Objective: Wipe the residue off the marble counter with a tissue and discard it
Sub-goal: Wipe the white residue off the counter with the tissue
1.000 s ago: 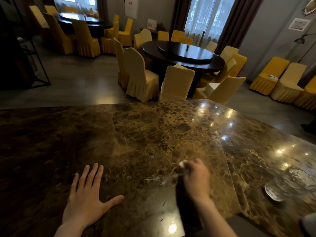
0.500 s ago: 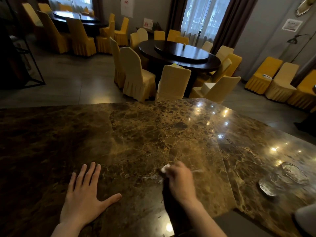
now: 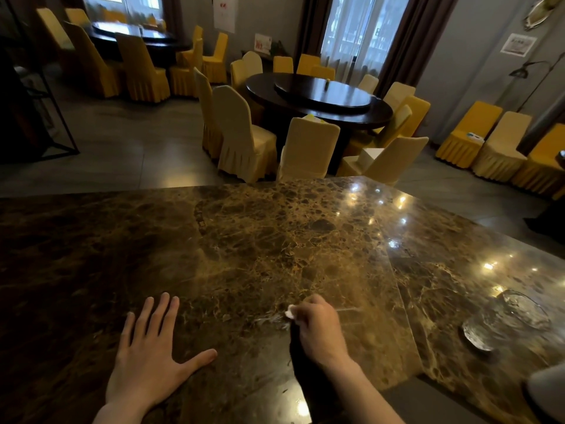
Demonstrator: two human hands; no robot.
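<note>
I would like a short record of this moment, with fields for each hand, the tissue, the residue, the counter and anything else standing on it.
left hand: left hand, open, flat on the counter, fingers spread
right hand: right hand, closed around the tissue
tissue: small white crumpled tissue, mostly hidden in the fist
residue: pale streaky smear, just left of the tissue
counter: glossy brown marble counter
other item: clear glass dish, at the right, apart from both hands
</note>
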